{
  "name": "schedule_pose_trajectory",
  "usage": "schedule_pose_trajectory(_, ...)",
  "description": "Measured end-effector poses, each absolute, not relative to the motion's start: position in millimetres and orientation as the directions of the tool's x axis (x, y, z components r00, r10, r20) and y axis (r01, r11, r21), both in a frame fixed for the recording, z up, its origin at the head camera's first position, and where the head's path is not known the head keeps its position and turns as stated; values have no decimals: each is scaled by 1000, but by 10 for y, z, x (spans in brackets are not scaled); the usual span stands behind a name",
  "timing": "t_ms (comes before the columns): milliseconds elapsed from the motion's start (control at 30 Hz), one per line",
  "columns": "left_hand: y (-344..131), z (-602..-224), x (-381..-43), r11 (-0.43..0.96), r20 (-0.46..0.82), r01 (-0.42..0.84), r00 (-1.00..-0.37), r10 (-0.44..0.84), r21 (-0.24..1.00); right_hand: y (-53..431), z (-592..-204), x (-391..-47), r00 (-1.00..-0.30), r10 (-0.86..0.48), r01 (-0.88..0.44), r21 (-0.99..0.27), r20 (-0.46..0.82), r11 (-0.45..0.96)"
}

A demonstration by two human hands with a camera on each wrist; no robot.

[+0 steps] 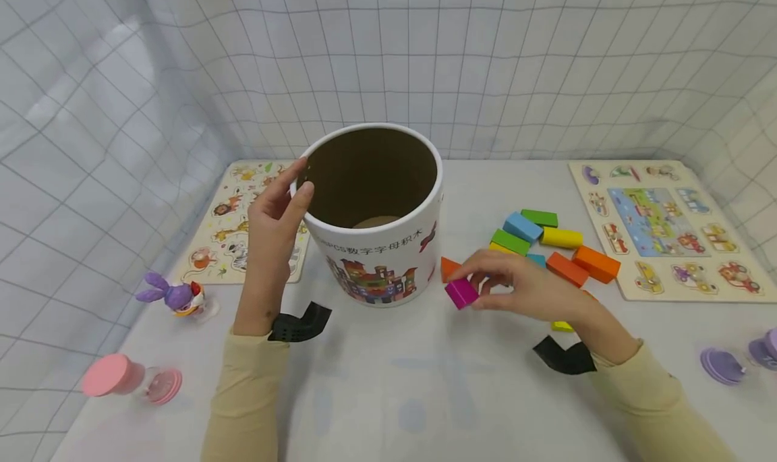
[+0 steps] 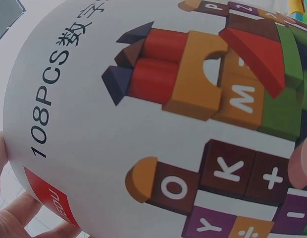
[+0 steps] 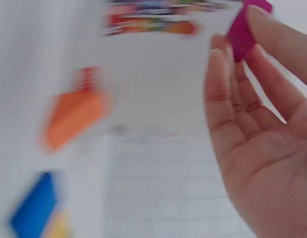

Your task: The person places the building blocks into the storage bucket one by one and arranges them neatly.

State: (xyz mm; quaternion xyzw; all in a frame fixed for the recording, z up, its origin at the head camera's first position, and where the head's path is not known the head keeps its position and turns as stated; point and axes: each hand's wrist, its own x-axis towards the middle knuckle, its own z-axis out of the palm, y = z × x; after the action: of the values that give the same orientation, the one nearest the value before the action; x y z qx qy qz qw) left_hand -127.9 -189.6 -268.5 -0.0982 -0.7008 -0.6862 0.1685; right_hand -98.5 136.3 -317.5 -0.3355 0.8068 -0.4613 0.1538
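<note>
In the head view a large white bucket stands upright, its brown inside visible and printed toy blocks on its wall. My left hand holds the bucket's left rim, thumb and fingers at the edge; its fingers also show beside the printed wall in the left wrist view. To the right of the bucket, my right hand pinches a magenta block between thumb and fingers. The same magenta block shows at its fingertips in the right wrist view. An orange block lies just behind it by the bucket.
Several coloured blocks lie right of the bucket. One wooden picture board is at the far right, another behind the left arm. A purple rabbit toy, pink toy pieces and purple ones lie near the sides.
</note>
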Motion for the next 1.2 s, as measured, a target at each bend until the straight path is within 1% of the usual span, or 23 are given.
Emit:
schedule_pose_trajectory(100,-1902,-2688,-1283,43,382,380,-920,-90,924,1213,-2720,-1080,-700,-674,-445,-882,235,156)
schedule_pose_trajectory(133,-1906,-2687,-1284,46,384,381,-919,-90,923,1137,-2577,-1121,-702,-658,-449,-886,271,114)
schedule_pose_trajectory(167,-1909,-2687,-1285,54,385,381,-919,-89,923,1043,-2429,-1156,-716,-636,-451,-886,287,108)
schedule_pose_trajectory(233,-1916,-2690,-1280,60,378,374,-921,-91,925,850,-2251,-1308,-752,-600,-434,-890,274,137)
schedule_pose_trajectory(300,-1919,-2695,-1272,68,370,365,-925,-92,929,664,-2136,-1464,-770,-598,-429,-875,223,225)
schedule_pose_trajectory(367,-1918,-2702,-1264,70,362,357,-928,-90,931,521,-2090,-1619,-763,-620,-463,-823,182,329)
schedule_pose_trajectory(433,-1917,-2705,-1259,60,357,353,-931,-83,934,424,-2089,-1740,-738,-656,-514,-762,159,393)
schedule_pose_trajectory(500,-1912,-2702,-1262,53,358,355,-930,-78,933,357,-2063,-1792,-726,-676,-548,-699,124,460)
schedule_pose_trajectory(600,-1907,-2694,-1268,58,366,362,-927,-78,930,279,-2032,-1817,-721,-690,-559,-639,61,528)
schedule_pose_trajectory(700,-1901,-2684,-1274,55,368,364,-927,-77,930,225,-2009,-1811,-723,-691,-555,-612,20,563)
schedule_pose_trajectory(800,-1897,-2680,-1277,48,367,364,-928,-70,930,204,-2011,-1799,-730,-683,-550,-618,28,562)
schedule_pose_trajectory(900,-1898,-2680,-1276,56,370,367,-926,-71,929,218,-2045,-1783,-734,-671,-555,-662,104,504)
schedule_pose_trajectory(1000,-1904,-2684,-1271,67,373,369,-925,-75,927,283,-2081,-1711,-737,-635,-542,-764,231,351)
schedule_pose_trajectory(1133,-1911,-2682,-1265,71,366,361,-928,-74,930,511,-2120,-1462,-768,-526,-494,-861,366,121)
schedule_pose_trajectory(1200,-1913,-2675,-1268,78,371,366,-926,-73,927,688,-2187,-1328,-805,-440,-470,-880,398,63)
